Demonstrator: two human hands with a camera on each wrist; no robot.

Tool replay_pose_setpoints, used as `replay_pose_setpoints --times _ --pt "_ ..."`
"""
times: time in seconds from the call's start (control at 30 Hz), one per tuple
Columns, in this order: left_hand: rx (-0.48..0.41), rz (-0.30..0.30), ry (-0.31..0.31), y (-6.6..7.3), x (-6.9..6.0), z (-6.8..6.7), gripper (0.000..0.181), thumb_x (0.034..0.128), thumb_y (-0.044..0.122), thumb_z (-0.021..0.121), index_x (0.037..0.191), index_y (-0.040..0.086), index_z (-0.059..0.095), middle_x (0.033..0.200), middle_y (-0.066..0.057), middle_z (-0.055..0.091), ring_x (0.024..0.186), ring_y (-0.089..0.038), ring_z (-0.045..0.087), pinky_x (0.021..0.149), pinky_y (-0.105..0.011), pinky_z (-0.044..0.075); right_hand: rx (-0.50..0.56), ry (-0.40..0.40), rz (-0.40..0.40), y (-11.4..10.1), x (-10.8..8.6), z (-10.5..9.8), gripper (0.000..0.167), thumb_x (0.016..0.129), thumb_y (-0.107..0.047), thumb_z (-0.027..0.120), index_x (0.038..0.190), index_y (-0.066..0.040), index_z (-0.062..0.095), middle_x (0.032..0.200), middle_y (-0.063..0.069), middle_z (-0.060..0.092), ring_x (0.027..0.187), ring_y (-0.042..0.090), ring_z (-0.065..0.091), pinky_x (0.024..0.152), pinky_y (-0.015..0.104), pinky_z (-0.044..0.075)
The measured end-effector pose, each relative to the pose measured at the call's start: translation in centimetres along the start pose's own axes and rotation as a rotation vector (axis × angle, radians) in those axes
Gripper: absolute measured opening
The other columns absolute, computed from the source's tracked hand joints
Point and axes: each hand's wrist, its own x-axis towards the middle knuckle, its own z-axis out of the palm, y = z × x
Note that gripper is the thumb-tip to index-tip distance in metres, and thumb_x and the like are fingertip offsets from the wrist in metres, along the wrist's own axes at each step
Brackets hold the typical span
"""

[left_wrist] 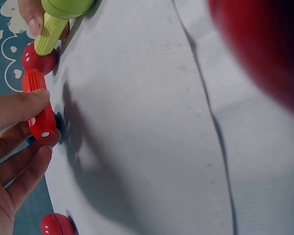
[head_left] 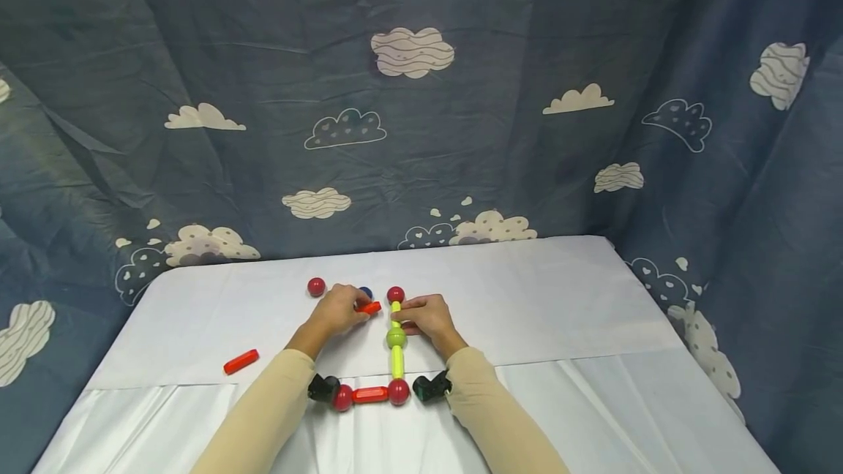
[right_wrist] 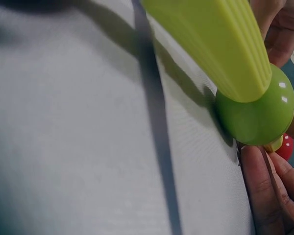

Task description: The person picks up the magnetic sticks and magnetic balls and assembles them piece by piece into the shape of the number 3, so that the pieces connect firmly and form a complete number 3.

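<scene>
My left hand (head_left: 339,308) pinches a red rod (left_wrist: 39,107) between thumb and fingers. In the left wrist view its far end overlaps a red ball (left_wrist: 38,58); the head view shows a small gap between them. My right hand (head_left: 428,317) grips the upper yellow-green rod (head_left: 395,318), partly covered by the fingers, between that top red ball and a green ball (head_left: 396,336). Below the green ball, a lower yellow-green rod (head_left: 397,362) runs to another red ball (head_left: 398,392). From there a red rod (head_left: 370,394) extends left to a further red ball (head_left: 342,398).
A loose red ball (head_left: 316,287) lies behind the left hand, and a blue ball (head_left: 366,291) is partly hidden by it. Another red rod (head_left: 241,362) lies left on the white tablecloth (head_left: 540,298). A cloud-patterned curtain (head_left: 461,152) hangs behind.
</scene>
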Motion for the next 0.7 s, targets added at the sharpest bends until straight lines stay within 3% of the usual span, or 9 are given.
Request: replay_pose_setpoints --times 0.27,0.5,0.7 --pt "0.034 0.018 -0.041 0.1 0.6 -0.5 0.027 0.0812 0.013 0.077 0.108 0.009 0.073 0.1 -0.005 0.068 0.09 -0.02 0.057 0.091 -0.039 0.048 0.037 -0.015 -0.02 0.0 -0.1 -0.2 0.03 0.071 -0.005 0.083 0.097 0.005 0.07 0.082 0.011 0.07 0.06 0.013 0.066 0.057 0.029 0.055" --pt "0.142 0.056 -0.056 0.4 1.4 -1.1 0.027 0.0809 0.013 0.078 0.108 0.009 0.073 0.096 -0.004 0.067 0.087 -0.021 0.058 0.09 -0.04 0.049 0.033 -0.017 -0.027 -0.1 -0.3 -0.3 0.028 0.071 -0.005 0.082 0.095 0.005 0.071 0.079 0.01 0.07 0.058 0.012 0.064 0.057 0.028 0.055" --pt "0.164 0.07 -0.067 0.6 2.0 -1.1 0.028 0.0797 0.014 0.079 0.107 0.01 0.072 0.095 -0.005 0.065 0.086 -0.021 0.057 0.088 -0.04 0.049 0.018 -0.019 -0.027 0.1 -0.2 -0.3 0.027 0.072 -0.006 0.082 0.094 0.004 0.07 0.08 0.009 0.069 0.058 0.013 0.065 0.057 0.028 0.055"
